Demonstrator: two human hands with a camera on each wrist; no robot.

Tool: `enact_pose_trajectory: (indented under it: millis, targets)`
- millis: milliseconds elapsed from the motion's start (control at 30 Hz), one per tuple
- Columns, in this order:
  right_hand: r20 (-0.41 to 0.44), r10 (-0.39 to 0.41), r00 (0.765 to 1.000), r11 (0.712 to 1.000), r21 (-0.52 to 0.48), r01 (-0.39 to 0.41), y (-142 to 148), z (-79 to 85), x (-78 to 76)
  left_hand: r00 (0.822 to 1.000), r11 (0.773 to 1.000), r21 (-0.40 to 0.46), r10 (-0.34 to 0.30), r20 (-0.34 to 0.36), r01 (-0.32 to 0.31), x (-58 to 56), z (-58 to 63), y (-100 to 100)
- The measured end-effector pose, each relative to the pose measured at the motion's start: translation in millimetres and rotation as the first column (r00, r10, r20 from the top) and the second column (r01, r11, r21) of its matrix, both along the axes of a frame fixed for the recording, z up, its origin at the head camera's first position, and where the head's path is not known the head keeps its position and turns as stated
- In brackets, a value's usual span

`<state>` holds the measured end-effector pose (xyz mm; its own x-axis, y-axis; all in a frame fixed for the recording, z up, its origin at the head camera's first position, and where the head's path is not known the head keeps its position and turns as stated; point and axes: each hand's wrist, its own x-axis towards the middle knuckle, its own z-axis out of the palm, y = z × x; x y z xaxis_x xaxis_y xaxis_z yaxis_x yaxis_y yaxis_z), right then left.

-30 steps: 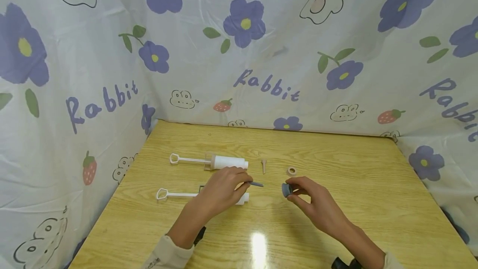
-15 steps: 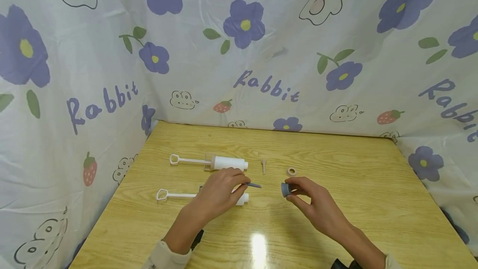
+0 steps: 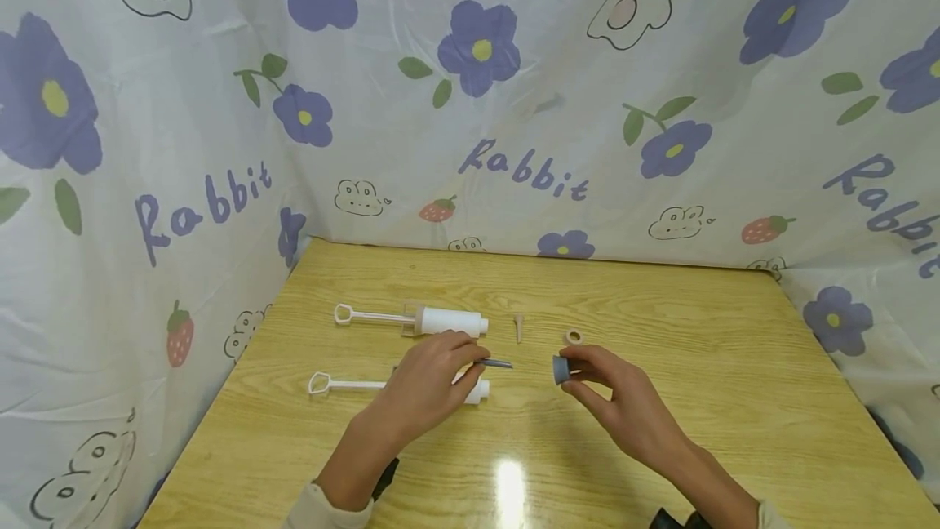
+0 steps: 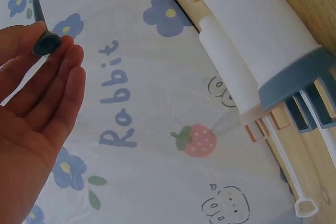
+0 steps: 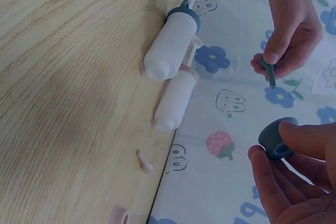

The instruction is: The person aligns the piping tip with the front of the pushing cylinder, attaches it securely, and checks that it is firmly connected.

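Cloth (image 3: 396, 137) printed with flowers, strawberries and "Rabbit" lettering fills the upper part of the head view and both side edges. Worktop (image 3: 683, 325): wood-grained, occupying the lower centre. Left hand (image 3: 433, 382): lower centre, above the nearer barrel; its grip is closed to a pinch, with a slim nozzle between thumb and fingertips. Right hand (image 3: 620, 394): right of centre; its grip is spread to the width of a small cap, which it pinches at the sides. White barrel with blue-grey collar (image 4: 257, 17): lies left of centre, partly hidden behind the left hand. White barrel with pink collar (image 3: 451, 322): lies above it in the frame, plunger rod pointing left. Blue-grey cap (image 3: 561, 370): right of the nozzle tip, not touching it. Blue-grey nozzle (image 3: 498, 363): flared end in the fingers, thin tip directed right. Pink nozzle (image 3: 519, 325): upright in the frame, right of the pink-collared barrel. Pink ring (image 3: 567, 338): just above the right fingertips.

Change over the last second: slight. Nozzle and cap have shifted a little leftward, and both remain pinched. Judgement: the two parts are not joined, and neither is fitted to a barrel.
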<state>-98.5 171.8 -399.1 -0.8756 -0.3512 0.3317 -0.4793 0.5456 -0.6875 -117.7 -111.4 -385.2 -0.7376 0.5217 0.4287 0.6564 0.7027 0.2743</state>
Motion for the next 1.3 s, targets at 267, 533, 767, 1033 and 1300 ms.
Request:
enact_pose_trajectory:
  millis: [267,533,767,1033,1300]
  targets:
    - [0.030,0.017,0.999,0.999,-0.037,-0.016,-4.7,4.3,2.8,0.998,0.999,0.047,0.023,0.059,-0.025,2.5,1.4,2.5]
    - [0.040,0.009,0.999,0.999,-0.031,-0.008,-7.1,3.0,1.7,1.000,0.999,0.053,0.004,0.019,-0.005,3.5,2.8,4.1]
    - [0.024,0.011,1.000,0.999,-0.038,-0.010,-8.4,1.3,-0.2,1.000,0.999,0.049,-0.013,0.003,0.013,3.6,5.1,7.5]
    - [0.014,0.027,1.000,0.998,-0.056,-0.026,-10.6,0.2,0.4,1.000,0.999,0.041,-0.016,0.011,0.015,4.8,6.0,10.1]
    - [0.020,0.021,1.000,0.998,-0.059,-0.020,-11.5,0.9,-1.1,0.999,0.999,0.037,-0.036,-0.013,0.037,4.4,9.2,13.6]
